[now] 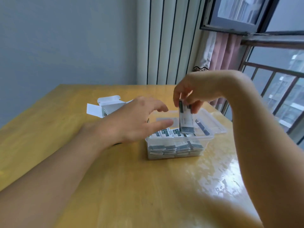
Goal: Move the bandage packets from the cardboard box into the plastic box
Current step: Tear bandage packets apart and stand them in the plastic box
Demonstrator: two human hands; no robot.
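Note:
A clear plastic box (179, 139) stands mid-table, holding several stacked white and dark bandage packets (166, 134). My right hand (189, 94) pinches a small bunch of bandage packets (185, 120) by their top end, hanging upright over the box's right side. My left hand (131, 119) hovers over the box's left edge with fingers spread and nothing in it. The white cardboard box (105, 106) lies open behind my left hand, partly hidden by it.
The clear lid (212, 122) of the plastic box lies behind and to the right of it, near the table's right edge. A wall, a radiator and a window close the far side. Bare yellow tabletop (131, 186) stretches towards me.

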